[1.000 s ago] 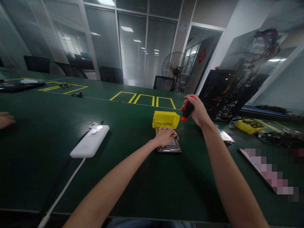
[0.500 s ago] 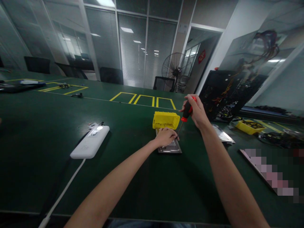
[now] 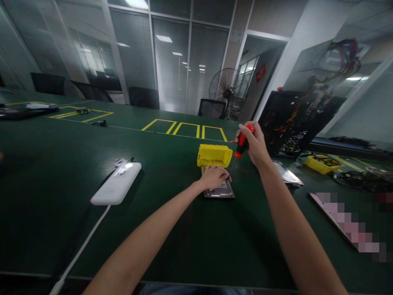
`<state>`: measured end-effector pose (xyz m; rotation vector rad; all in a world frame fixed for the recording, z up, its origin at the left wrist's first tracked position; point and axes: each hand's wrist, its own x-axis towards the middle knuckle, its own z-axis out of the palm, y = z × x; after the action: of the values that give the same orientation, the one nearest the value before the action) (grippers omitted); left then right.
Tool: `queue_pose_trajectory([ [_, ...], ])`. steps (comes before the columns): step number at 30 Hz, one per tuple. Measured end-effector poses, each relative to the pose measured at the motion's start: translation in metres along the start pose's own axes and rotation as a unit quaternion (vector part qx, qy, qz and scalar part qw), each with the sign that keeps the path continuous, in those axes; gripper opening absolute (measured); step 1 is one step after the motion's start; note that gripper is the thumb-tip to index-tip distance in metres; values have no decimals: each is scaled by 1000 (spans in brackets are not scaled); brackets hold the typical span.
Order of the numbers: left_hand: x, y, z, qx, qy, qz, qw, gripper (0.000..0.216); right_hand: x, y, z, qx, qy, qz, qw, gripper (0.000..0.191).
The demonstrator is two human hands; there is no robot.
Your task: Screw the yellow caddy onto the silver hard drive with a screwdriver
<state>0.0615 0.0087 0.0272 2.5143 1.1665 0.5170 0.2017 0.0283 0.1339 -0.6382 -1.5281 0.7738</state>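
Note:
My left hand [image 3: 214, 176] rests with curled fingers on top of a flat metal hard drive [image 3: 219, 191] lying on the green table [image 3: 172, 229], pressing it down. My right hand [image 3: 255, 144] is closed round the red and black handle of a screwdriver [image 3: 241, 146]. Its thin shaft slants down to the drive's right edge, just beside my left fingers. A yellow plastic bin [image 3: 214, 155] stands directly behind the drive.
A white power bank [image 3: 117, 182] with a lit display and a white cable lies to the left. A metal plate [image 3: 288, 174], a second yellow tray [image 3: 322, 163], cables and an open black computer case [image 3: 291, 123] lie to the right. Yellow marked boxes and a fan lie beyond.
My right hand has shifted slightly on the screwdriver handle, which stays on the drive. Another person's hand at the far left edge has withdrawn almost out of view.

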Motion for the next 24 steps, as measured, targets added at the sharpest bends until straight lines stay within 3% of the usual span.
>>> queue_pose_trajectory([
  [6, -2, 3, -3, -55, 15, -20, 998, 59, 1, 0, -1, 11, -18, 24, 999, 42],
  [9, -1, 1, -1, -74, 27, -20, 997, 64, 1, 1, -2, 22, -24, 15, 999, 38],
  [16, -2, -1, -1, -81, 17, -20, 996, 71, 1, 1, -1, 23, 27, 19, 999, 29],
  [24, -4, 7, -8, -82, 1, -28, 996, 82, 1, 0, 0, 46, 2, 21, 999, 30],
])
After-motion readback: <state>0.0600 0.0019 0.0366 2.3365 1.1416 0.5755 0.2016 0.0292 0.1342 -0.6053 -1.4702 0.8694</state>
